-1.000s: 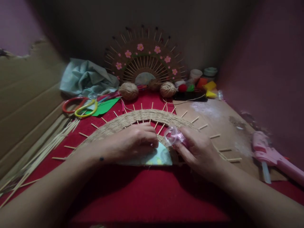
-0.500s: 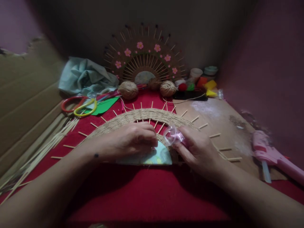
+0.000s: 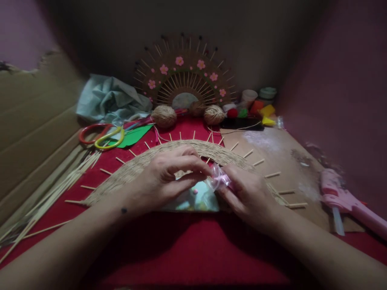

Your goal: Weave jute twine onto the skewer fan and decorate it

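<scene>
Person's two hands over a half-round woven piece [image 3: 222,151] on the red-covered desk [image 3: 187,249]; clock directions are taken from the patterned patch [image 3: 202,201] at its base. At 1 o'clock, the right hand [image 3: 249,193] grips a clear packet [image 3: 219,177] with pink contents. The left hand [image 3: 172,175], at 10 o'clock, brings thumb and fingers to the packet's near end; whether they pinch it cannot be told. Risks, as judged: the thin, slippery film could tear under a sharp pull, or a squeeze by the right hand could spill the contents over the weave. Either forearm, dropping low, could bend the projecting sticks [image 3: 105,172]. A wide rightward sweep could knock the pink glue gun [image 3: 343,195] at 3 o'clock.
</scene>
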`<state>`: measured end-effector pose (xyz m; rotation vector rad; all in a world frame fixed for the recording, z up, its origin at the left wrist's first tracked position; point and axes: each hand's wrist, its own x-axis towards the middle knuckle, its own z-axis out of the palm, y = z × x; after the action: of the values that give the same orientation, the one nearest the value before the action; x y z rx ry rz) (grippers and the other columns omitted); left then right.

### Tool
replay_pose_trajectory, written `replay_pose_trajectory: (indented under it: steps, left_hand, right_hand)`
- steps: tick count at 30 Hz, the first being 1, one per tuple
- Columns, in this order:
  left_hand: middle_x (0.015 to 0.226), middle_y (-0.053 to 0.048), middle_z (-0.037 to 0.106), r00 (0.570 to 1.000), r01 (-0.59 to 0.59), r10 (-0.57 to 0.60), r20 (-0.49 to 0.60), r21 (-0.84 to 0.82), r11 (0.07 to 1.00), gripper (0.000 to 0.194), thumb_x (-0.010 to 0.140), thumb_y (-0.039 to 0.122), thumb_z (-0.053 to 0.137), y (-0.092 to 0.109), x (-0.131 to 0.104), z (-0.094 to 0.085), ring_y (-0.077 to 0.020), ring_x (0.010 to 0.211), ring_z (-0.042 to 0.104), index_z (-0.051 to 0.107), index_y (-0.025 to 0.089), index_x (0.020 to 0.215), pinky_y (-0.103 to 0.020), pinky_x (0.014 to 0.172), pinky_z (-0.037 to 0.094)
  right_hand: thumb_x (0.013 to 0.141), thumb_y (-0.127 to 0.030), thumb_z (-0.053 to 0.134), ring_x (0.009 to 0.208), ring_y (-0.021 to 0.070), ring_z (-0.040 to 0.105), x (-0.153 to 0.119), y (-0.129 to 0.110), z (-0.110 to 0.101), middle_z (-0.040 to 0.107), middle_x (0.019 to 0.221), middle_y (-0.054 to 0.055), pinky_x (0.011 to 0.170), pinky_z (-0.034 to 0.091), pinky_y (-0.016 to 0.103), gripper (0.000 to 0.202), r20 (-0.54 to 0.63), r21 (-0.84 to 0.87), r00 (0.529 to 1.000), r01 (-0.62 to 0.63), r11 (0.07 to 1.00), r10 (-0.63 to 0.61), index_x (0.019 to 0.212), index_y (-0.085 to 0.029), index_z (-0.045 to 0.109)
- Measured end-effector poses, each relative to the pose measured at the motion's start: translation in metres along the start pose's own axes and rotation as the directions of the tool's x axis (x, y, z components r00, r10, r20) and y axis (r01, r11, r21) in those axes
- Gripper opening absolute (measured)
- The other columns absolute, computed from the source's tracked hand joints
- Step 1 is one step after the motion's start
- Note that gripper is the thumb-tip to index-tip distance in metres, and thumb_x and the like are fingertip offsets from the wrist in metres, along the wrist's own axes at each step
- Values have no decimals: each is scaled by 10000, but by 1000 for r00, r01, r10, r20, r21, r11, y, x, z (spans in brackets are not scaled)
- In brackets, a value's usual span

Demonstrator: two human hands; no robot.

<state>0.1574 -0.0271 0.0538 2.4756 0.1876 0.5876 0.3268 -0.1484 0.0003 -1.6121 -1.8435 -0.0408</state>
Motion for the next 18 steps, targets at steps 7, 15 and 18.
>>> replay_pose_trajectory:
  steps: [7,15,18]
  left_hand:
    - [734,-37,568,995,-92,99,-28,177,980,164,858,225,567,-3,-1,15,-129,707,512,694,154,934,-217,635,408]
    - [703,-54,587,983,-141,169,-73,292,946,181,877,226,530,-3,-4,29,-133,663,491,671,122,828,-229,601,390]
    - [672,-42,567,979,-148,182,-89,296,944,184,878,193,508,-4,-5,31,-125,643,474,656,116,798,-228,595,383]
  right_hand:
    - [864,-221,474,606,141,524,-1,-1,6,589,711,41,552,369,260,126,1,-34,999,37,999,-37,824,-143,564]
    - [864,-223,477,569,137,515,-1,-5,9,580,693,47,520,373,252,147,12,-57,998,62,996,-61,814,-120,569]
    - [862,-191,459,564,128,504,0,-5,9,571,681,41,515,370,239,132,7,-43,995,102,994,-102,801,-127,556]
